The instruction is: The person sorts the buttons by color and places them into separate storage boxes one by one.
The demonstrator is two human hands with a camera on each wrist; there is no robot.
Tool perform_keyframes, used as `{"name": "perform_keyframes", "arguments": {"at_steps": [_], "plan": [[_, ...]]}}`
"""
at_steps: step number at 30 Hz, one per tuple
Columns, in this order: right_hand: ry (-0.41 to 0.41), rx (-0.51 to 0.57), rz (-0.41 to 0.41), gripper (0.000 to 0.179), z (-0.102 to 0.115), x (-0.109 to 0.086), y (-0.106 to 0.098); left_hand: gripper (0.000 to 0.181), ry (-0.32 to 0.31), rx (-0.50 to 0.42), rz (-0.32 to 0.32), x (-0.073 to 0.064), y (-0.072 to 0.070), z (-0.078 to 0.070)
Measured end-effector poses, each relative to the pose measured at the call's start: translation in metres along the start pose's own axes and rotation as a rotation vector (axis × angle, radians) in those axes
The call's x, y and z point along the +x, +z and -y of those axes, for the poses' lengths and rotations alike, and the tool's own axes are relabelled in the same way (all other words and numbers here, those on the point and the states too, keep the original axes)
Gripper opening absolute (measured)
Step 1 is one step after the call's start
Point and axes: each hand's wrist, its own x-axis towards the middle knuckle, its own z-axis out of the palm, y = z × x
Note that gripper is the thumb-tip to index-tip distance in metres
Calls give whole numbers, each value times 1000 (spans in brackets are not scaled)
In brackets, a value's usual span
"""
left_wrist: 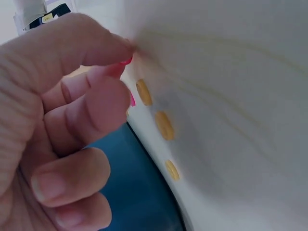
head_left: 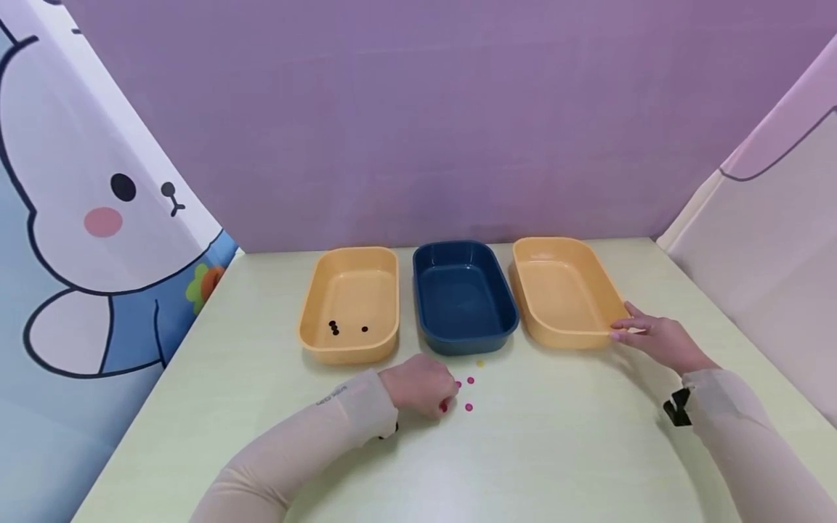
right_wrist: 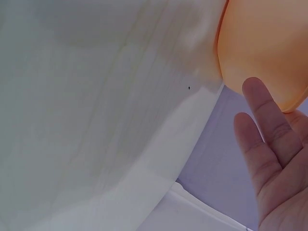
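Observation:
My left hand is low over the table, its thumb and finger pinching a small pink disc. The other fingers are curled in the left wrist view. Beside the hand lie pink discs and a yellow disc; in the left wrist view several loose discs look yellowish. At the right, my right hand touches the near right corner of the right yellow tray. Its fingers are extended in the right wrist view, with the thumb hidden there.
The left yellow tray contains several black discs. Between the yellow trays stands a dark blue tray. A purple backdrop rises behind the pale table, with printed cloth on the left.

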Motion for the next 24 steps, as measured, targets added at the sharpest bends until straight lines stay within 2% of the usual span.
{"name": "perform_keyframes", "arguments": {"at_steps": [5,7,10,12,18,24], "plan": [[-8,-16,-4,40,0,0,1,31,-5,-49,-13,-3,0,3],[-10,-19,-4,40,0,1,1,26,6,-66,-24,-4,1,6],[-7,-15,-1,40,1,1,0,9,31,-75,-25,-5,2,9],[-4,-15,3,41,1,1,0,11,49,-88,-20,-5,2,9],[10,-11,11,43,1,1,-1,12,107,-63,0,-3,1,4],[5,-7,9,42,1,1,0,6,128,-47,-2,-1,4,2]]}}
